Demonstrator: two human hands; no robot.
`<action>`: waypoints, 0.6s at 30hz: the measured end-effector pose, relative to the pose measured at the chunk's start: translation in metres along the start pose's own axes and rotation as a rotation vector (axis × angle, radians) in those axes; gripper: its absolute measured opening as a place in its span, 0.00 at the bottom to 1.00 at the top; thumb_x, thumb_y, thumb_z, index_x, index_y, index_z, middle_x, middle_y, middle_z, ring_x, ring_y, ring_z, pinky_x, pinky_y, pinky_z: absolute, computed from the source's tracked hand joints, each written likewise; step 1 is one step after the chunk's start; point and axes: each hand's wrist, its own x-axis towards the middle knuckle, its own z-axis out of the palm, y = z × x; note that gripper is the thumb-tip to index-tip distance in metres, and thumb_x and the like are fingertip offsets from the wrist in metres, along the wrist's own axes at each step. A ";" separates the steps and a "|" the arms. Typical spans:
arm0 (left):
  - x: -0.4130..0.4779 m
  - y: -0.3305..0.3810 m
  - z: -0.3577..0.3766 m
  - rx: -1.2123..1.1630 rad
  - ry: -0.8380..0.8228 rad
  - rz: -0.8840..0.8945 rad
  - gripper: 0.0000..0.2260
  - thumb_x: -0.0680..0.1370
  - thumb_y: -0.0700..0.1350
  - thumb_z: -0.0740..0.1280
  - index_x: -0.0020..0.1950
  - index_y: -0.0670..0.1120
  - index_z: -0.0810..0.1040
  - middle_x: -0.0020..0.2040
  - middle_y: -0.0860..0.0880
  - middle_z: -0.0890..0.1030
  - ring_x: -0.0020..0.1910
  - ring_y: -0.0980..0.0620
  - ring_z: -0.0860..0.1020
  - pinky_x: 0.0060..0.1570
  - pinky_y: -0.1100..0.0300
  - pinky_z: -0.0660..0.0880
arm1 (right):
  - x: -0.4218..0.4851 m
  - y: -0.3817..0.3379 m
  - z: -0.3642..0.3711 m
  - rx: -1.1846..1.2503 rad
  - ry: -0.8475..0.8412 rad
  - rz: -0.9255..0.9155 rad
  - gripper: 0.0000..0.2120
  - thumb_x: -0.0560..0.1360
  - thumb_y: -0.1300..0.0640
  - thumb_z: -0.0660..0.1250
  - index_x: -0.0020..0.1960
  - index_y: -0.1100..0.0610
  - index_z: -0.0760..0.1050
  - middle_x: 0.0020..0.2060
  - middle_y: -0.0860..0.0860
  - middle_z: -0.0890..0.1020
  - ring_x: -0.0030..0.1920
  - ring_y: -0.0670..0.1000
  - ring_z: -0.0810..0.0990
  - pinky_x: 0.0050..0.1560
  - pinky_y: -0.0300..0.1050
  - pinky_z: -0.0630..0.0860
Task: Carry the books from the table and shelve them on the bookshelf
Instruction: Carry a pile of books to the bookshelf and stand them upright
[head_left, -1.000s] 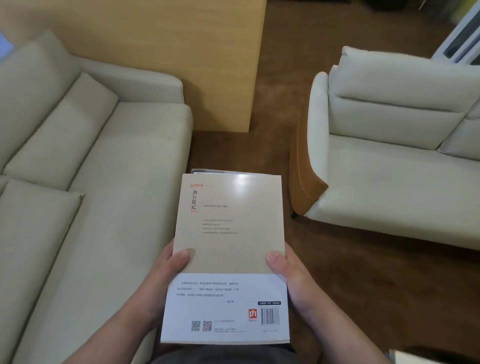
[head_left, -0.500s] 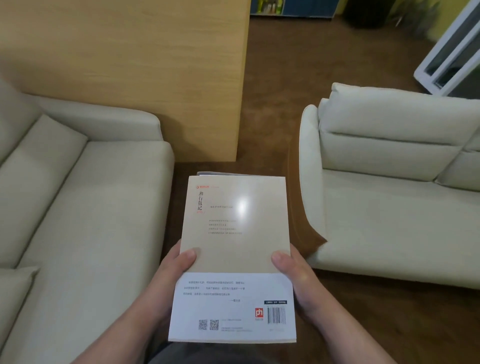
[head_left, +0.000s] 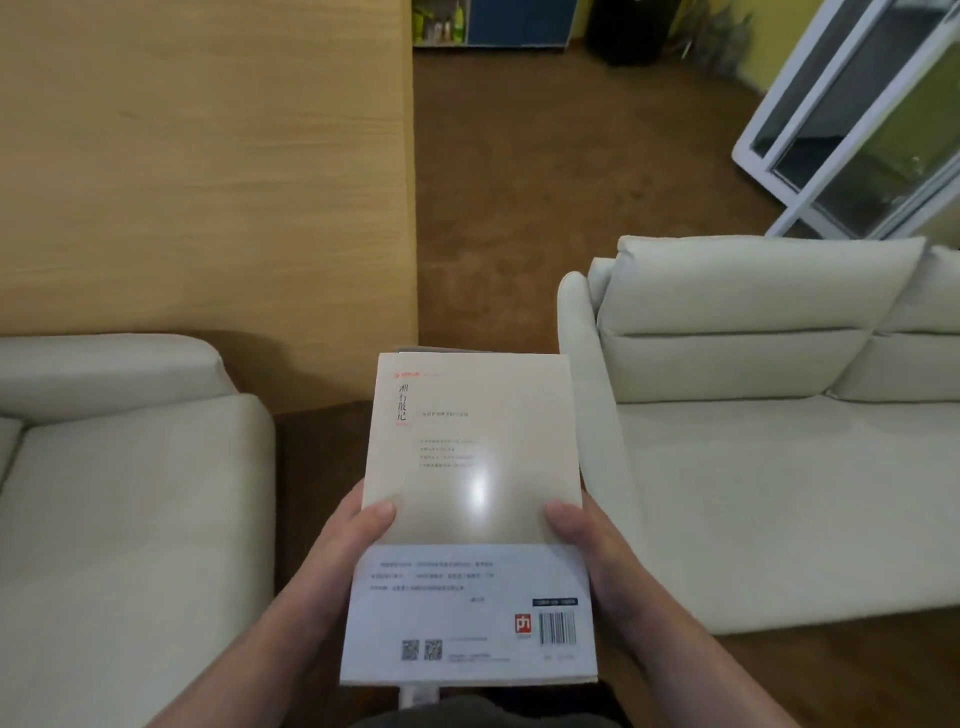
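Observation:
I carry a small stack of books (head_left: 470, 467) flat in front of me, low in the middle of the head view. The top book is beige with a white band, a barcode and two QR codes at its near end. A grey edge of another book shows at the far end beneath it. My left hand (head_left: 345, 540) grips the stack's left side, thumb on the cover. My right hand (head_left: 587, 545) grips the right side the same way. The fingers of both hands are hidden under the stack.
A cream sofa (head_left: 130, 519) stands at my left and another cream sofa (head_left: 779, 441) at my right, with a strip of brown carpet (head_left: 519, 208) running ahead between them. A tall wooden panel (head_left: 208, 156) rises at the left. A blue cabinet (head_left: 514, 23) and a white-framed glass door (head_left: 857, 130) lie farther off.
The view has moved forward and lifted: the sofas slid down and outward, and the far cabinet and glass door came into sight. Both hands keep the same grip on the books.

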 end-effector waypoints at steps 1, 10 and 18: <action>0.016 0.008 -0.001 -0.004 -0.019 0.006 0.35 0.60 0.58 0.77 0.64 0.47 0.75 0.53 0.43 0.86 0.50 0.42 0.86 0.49 0.46 0.82 | 0.012 -0.007 -0.003 0.012 0.017 0.000 0.43 0.65 0.42 0.80 0.73 0.58 0.70 0.64 0.66 0.80 0.63 0.72 0.79 0.66 0.77 0.69; 0.190 0.052 0.010 -0.143 -0.129 -0.067 0.49 0.54 0.57 0.85 0.68 0.39 0.72 0.58 0.34 0.83 0.51 0.35 0.85 0.44 0.45 0.83 | 0.141 -0.075 -0.057 -0.005 0.045 0.007 0.43 0.66 0.41 0.78 0.74 0.59 0.68 0.66 0.64 0.80 0.65 0.69 0.79 0.68 0.73 0.71; 0.328 0.105 0.044 -0.165 0.015 -0.110 0.33 0.65 0.48 0.74 0.69 0.45 0.73 0.55 0.39 0.85 0.48 0.39 0.86 0.38 0.49 0.83 | 0.262 -0.163 -0.121 -0.031 0.035 -0.016 0.46 0.63 0.40 0.80 0.73 0.60 0.70 0.65 0.61 0.81 0.65 0.65 0.80 0.69 0.71 0.71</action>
